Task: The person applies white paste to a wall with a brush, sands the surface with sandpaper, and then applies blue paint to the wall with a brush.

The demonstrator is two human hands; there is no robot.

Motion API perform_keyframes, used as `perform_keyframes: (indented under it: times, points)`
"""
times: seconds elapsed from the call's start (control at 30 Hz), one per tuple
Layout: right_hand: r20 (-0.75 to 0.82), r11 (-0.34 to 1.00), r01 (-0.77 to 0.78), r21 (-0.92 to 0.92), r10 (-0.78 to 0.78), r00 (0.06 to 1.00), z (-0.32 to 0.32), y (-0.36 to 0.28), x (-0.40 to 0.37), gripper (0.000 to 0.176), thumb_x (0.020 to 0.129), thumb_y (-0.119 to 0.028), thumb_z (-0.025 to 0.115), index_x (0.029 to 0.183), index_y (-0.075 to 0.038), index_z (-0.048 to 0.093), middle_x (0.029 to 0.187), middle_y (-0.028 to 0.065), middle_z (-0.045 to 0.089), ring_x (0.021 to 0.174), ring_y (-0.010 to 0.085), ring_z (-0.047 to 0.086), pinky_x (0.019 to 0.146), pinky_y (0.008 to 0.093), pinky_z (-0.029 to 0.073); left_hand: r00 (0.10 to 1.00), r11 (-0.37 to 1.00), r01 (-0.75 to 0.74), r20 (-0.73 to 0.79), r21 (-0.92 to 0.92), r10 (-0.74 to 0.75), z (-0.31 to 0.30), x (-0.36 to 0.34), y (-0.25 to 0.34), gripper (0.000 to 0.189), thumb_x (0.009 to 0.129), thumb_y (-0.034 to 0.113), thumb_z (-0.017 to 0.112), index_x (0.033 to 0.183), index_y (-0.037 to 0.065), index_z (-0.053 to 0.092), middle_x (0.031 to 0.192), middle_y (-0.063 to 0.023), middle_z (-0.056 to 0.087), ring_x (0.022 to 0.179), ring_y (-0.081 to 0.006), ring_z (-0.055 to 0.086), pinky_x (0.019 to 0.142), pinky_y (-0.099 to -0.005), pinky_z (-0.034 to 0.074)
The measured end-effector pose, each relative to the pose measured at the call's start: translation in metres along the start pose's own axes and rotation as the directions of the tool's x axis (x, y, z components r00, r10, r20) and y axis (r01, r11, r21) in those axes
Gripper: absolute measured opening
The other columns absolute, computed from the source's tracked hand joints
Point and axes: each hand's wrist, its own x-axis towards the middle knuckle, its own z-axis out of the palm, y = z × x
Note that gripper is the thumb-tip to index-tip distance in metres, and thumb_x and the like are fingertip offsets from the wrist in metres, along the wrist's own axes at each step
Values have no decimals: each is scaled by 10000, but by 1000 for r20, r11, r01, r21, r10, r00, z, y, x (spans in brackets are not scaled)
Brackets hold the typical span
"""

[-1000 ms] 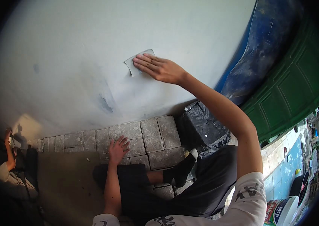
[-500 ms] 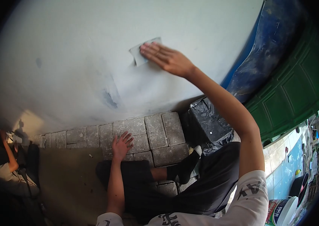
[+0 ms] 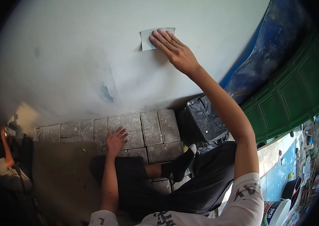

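My right hand (image 3: 172, 49) holds a grey sheet of sandpaper (image 3: 147, 40) flat against the white wall (image 3: 76, 45), its outstretched fingers pressing on the sheet. The sheet's left part and top edge show; the rest is hidden under the hand. Lower on the wall is a dark scuffed patch (image 3: 107, 92). My left hand (image 3: 116, 141) is open and holds nothing, fingers spread, near my bent knee and above the grey paving blocks (image 3: 125, 122).
A black plastic-wrapped box (image 3: 206, 116) stands by the wall's foot, beside a green panel (image 3: 291, 94) and blue sheeting (image 3: 257, 49). A brown mat (image 3: 61, 169) lies at left, with another person (image 3: 7, 162) beyond. A paint bucket (image 3: 278, 213) sits at lower right.
My right hand and the sandpaper have moved up and to the right on the wall. The left hand remains spread in nearly the same place; the view has shifted slightly.
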Motion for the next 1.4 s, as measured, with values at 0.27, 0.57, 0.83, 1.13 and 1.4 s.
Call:
perform_keyframes:
  times: [0.27,0.57,0.83,1.13,1.4]
  points:
    - [-67,998,-45,37,47,997,-3,7,0,661,947,-20,565,1585,-97,412,1624,78,440,1495,237,423,1269,417,352,1000,1000,-16,-16,-15,16,0,0,-2,741,1045,644,393,1554,109,449,1472,-79,552,1322,-259,544,1053,-448,466]
    - [25,999,18,28,-18,1000,-14,22,-15,655,960,-31,559,1591,-116,404,1632,77,425,1495,232,421,1272,414,348,999,997,-7,-30,81,10,-4,5,0,715,1051,630,402,1555,126,449,1468,-63,557,1315,-250,544,1052,-443,462]
    - [39,996,-32,-79,36,999,-15,23,-22,645,946,-42,542,1576,-48,403,1616,129,442,1496,268,423,1256,401,371,1000,999,-4,-11,44,4,-8,1,-6,704,1053,619,416,1562,134,441,1476,-55,552,1329,-244,533,1059,-439,452]
    - [145,991,119,54,-126,981,-16,10,-18,599,955,-27,554,1547,-44,464,1599,108,473,1478,265,451,1258,418,367,999,997,-45,11,66,45,-20,4,-11,698,1054,622,408,1546,128,455,1473,-72,566,1314,-271,561,1022,-474,492]
    - [64,998,68,7,-68,996,-20,20,-4,628,939,-58,552,1554,-13,433,1622,117,437,1509,253,408,1263,417,352,1000,1000,-23,11,-1,23,-22,7,-10,702,1056,620,383,1535,114,466,1450,-90,583,1290,-292,578,1020,-490,495]
